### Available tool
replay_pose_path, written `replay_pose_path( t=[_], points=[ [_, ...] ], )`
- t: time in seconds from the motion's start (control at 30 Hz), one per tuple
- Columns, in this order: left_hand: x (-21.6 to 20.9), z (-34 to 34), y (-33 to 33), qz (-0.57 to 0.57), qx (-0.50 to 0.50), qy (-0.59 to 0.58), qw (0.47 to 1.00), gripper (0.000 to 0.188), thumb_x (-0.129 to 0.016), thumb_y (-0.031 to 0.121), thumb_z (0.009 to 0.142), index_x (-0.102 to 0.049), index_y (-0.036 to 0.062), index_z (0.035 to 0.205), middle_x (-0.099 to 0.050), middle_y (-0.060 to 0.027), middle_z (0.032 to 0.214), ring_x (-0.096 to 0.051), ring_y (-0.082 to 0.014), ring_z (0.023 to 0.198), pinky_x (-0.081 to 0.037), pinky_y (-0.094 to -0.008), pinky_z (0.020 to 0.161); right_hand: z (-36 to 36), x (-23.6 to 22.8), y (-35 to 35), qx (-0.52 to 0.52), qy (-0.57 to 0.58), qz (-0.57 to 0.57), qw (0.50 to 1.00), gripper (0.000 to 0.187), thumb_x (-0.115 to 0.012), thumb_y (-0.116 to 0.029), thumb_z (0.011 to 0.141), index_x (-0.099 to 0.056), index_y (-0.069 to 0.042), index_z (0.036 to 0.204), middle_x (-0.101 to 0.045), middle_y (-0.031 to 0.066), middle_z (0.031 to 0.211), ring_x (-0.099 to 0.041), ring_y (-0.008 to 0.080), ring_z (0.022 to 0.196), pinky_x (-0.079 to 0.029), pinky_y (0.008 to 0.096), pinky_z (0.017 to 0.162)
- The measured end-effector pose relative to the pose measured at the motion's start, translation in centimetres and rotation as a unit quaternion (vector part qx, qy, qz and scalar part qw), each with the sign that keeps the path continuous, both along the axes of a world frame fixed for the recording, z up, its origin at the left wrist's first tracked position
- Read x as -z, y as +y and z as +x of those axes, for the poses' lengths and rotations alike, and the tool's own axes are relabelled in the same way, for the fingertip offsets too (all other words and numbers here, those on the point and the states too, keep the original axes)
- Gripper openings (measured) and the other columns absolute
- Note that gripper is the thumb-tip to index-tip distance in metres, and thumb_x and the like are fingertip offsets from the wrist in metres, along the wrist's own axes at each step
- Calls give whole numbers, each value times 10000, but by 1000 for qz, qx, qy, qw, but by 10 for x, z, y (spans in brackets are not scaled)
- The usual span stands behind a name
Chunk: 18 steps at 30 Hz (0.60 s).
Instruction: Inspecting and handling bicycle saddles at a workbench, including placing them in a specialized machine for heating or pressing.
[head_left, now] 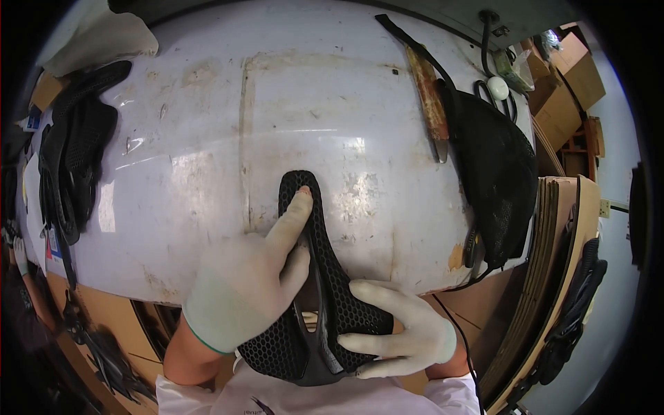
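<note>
A black bicycle saddle (333, 280) with a honeycomb-patterned surface is held close to my body, its narrow nose pointing away over the table edge. My left hand (242, 287), in a white glove, stretches its index finger along the nose, a bare fingertip showing. Its other fingers bend in over the saddle's central opening. On the wide rear part, my right hand (408, 328) grips the right wing, gloved fingers lying apart across the top. The right thumb is hidden.
Black saddle-like pieces (86, 138) lie at the left of the white table (207, 124). At right are a worn-handled blade tool (429, 100), a large black textured piece (491, 159) and a cable. Cardboard sheets (546, 256) stand beyond. Another person's gloved hand (20, 254) shows far left.
</note>
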<state>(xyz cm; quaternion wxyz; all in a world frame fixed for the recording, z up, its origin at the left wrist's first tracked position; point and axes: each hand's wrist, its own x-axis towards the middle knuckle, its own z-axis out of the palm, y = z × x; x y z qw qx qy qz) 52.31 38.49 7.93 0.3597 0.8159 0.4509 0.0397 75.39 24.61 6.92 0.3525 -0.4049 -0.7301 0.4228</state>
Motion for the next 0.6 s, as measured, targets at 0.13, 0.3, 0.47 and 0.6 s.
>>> replay_pose_path(
  t=[0.13, 0.3, 0.47, 0.6],
  points=[
    [5, -4, -3, 6, -17, -20, 1000, 591, -661, 77, 915, -555, 56, 1495, -716, -273, 1098, -728, -421, 872, -577, -445, 777, 3, 9, -5, -41, -15, -10, 999, 574, -837, -373, 862, -697, -155, 1374, -366, 337, 1591, -508, 510, 1364, -464, 558, 1108],
    [5, -2, -5, -2, -29, -9, 1000, 582, -655, 76, 924, -552, 54, 1497, -712, -278, 1117, -729, -425, 920, -581, -446, 802, 1, 9, -7, -58, -49, 17, 997, 634, -802, -414, 886, -626, -138, 1429, -343, 377, 1585, -493, 516, 1382, -453, 566, 1123],
    [18, -6, -7, 69, -17, -49, 996, 583, -640, 170, 958, -521, 74, 1521, -661, -188, 702, -663, -373, 613, -537, -474, 601, -7, 1, -7, -56, -82, -2, 995, 624, -775, -407, 908, -606, -123, 1436, -348, 409, 1563, -485, 530, 1392, -446, 539, 1142],
    [17, -5, -8, 80, -11, -47, 996, 578, -634, 178, 961, -523, 70, 1517, -662, -180, 685, -665, -371, 610, -540, -476, 602, -7, -5, -4, -55, -90, -6, 994, 618, -777, -406, 904, -615, -117, 1425, -348, 413, 1561, -478, 532, 1401, -445, 528, 1147]
  ],
)
